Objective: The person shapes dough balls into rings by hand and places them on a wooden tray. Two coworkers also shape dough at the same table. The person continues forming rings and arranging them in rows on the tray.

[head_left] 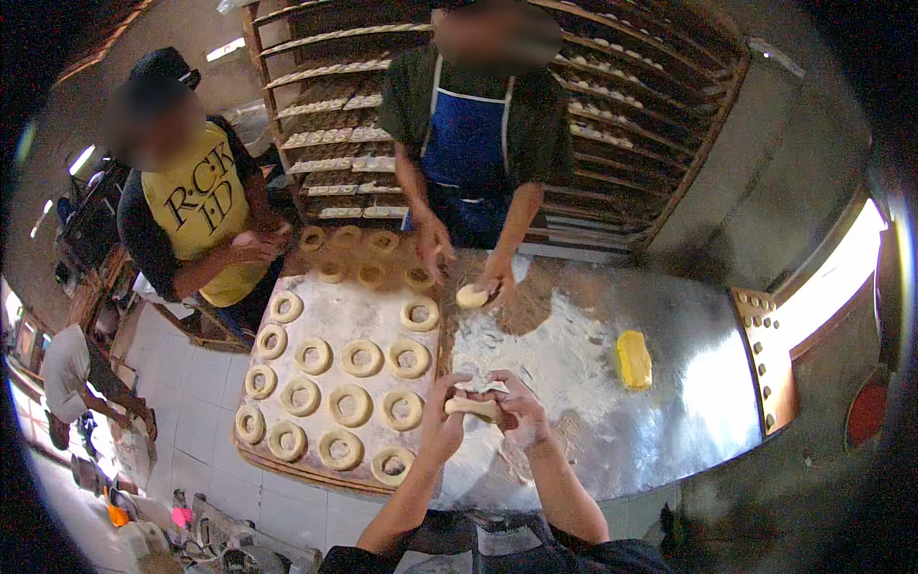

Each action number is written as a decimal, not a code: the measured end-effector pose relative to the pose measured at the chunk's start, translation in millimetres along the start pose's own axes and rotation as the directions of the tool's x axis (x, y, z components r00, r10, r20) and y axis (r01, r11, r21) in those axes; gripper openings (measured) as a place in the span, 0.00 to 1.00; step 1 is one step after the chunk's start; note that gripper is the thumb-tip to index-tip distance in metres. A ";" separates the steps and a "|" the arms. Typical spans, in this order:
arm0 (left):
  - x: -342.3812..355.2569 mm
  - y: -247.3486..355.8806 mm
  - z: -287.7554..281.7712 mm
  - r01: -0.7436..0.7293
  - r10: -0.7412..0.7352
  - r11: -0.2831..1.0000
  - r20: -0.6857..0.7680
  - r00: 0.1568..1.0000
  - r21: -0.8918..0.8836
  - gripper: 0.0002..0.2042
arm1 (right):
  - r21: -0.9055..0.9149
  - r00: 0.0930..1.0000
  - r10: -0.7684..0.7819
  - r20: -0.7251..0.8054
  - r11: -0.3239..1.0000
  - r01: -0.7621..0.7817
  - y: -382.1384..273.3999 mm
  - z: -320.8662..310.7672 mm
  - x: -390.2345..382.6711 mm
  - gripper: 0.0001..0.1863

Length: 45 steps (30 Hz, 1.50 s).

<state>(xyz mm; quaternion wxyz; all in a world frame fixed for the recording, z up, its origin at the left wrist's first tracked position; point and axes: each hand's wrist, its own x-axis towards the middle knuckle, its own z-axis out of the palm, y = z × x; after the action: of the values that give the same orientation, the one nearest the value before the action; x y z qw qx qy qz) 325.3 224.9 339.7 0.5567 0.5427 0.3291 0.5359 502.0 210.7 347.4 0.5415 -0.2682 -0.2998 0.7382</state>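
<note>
A pale piece of dough (472, 408) is held up over the floured table in both my hands, with a hollow at its middle. My left hand (443, 417) has its fingers curled round the left end. At the right end my right hand (520, 413) grips it, thumb and fingers bent round the dough. Flour dusts the fingers of my right hand. Just left of my hands, a floured wooden board (356, 308) carries rows of dough rings (350, 406).
Across the table (564, 392), a co-worker in a blue apron (466, 134) presses a dough lump (471, 296). Another person in a yellow shirt (196, 196) stands far left. A yellow slab (633, 360) lies right; a board with round spots (761, 356) stands at the right end. Racks (320, 105) stand behind.
</note>
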 end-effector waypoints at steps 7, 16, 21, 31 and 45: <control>13.1 26.3 -38.0 0.028 0.059 0.922 -0.213 0.975 0.385 0.14 | -0.651 0.978 -0.156 -0.135 0.759 0.031 50.4 49.2 40.9 0.28; 39.8 19.3 -104.3 -0.084 0.135 0.884 -0.080 0.988 0.460 0.12 | -0.072 0.985 -0.141 -0.097 0.988 0.135 63.6 99.1 90.4 0.35; 59.2 11.1 -126.1 -0.157 0.184 0.796 0.014 0.983 0.585 0.10 | -0.838 0.961 -0.247 0.128 0.491 0.238 61.2 119.2 129.9 0.32; 114.0 33.8 -153.3 -0.056 0.075 0.749 -0.001 0.997 0.660 0.11 | -0.527 0.976 -0.208 -0.062 0.838 0.145 67.6 97.1 198.5 0.34; 163.5 25.1 -181.2 -0.045 -0.025 0.712 0.089 0.996 0.701 0.15 | -0.552 0.957 -0.283 -0.057 0.808 0.206 61.1 91.2 244.3 0.40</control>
<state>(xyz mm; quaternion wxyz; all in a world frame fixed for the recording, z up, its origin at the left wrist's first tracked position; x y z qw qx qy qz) 181.7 422.3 363.7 0.3210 0.7392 0.4789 0.3482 331.4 417.1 346.8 0.5535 -0.4187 -0.4898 0.5276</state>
